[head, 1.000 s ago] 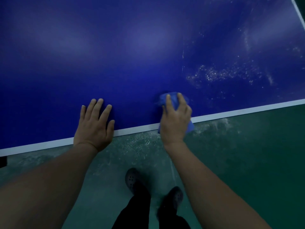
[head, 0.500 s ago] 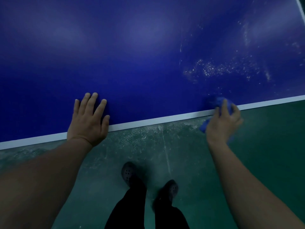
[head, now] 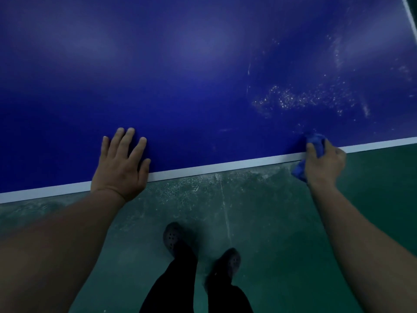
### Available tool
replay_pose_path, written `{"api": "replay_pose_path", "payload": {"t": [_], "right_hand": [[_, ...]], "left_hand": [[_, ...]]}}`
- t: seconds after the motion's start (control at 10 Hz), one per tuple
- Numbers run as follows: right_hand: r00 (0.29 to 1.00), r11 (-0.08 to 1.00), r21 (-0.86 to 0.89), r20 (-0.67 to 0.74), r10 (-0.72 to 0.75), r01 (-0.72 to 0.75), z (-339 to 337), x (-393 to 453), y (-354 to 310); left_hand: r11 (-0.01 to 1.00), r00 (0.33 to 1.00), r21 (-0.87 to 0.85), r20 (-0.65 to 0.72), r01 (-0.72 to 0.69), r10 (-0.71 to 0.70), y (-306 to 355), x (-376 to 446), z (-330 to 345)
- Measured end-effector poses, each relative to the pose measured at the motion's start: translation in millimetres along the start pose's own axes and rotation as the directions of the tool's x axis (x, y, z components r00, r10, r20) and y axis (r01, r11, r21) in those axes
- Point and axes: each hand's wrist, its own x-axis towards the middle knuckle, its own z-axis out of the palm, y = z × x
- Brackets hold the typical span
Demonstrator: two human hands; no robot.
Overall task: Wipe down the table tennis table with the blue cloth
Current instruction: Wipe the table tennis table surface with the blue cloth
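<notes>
Wiping at the near edge of the table, cloth at its right end.

Your left hand (head: 120, 164) lies flat on the blue table tennis table (head: 180, 86), fingers straight and spread, heel over the white edge line (head: 214, 166); it holds nothing. Your right hand (head: 323, 162) grips the bunched blue cloth (head: 316, 141) at that edge line, thumb curled over it; part of the cloth hangs below the edge beside your wrist. White speckled residue (head: 300, 99) sits on the surface beyond the cloth. Dark perforated clogs (head: 172, 238) stand on the scuffed green floor (head: 282, 222).
</notes>
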Motion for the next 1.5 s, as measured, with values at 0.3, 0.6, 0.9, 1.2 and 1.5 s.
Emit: {"api": "replay_pose_path", "payload": {"t": [0.3,0.6,0.9,1.2,1.5], "right_hand": [[0.748,0.886,0.446,0.545,-0.379,0.123,35.9,-73.7,-143.8],[0.530,0.554,-0.014,0.308,-0.790,0.833,107.2,-10.7,-139.8],[0.145,0.152,0.002,0.284,-0.948,0.988,111.9,-35.2,-102.6],[0.063,0.087,0.067,0.307,-0.950,0.994,122.9,-90.8,-95.3],[0.736,0.715,-0.203,0.047,-0.675,0.669,142.6,-7.4,-185.2]], "left_hand": [[1.000,1.000,0.019,0.015,-0.006,0.006,-1.4,-0.2,-1.0],[1.000,1.000,0.028,0.025,-0.010,0.009,-2.6,0.1,0.6],[1.000,1.000,0.028,0.025,-0.012,0.011,-2.1,0.1,1.5],[0.999,1.000,0.037,0.024,-0.011,0.010,-2.0,-1.1,0.9],[0.999,1.000,0.037,0.025,-0.013,0.012,-2.2,0.6,2.4]]}}
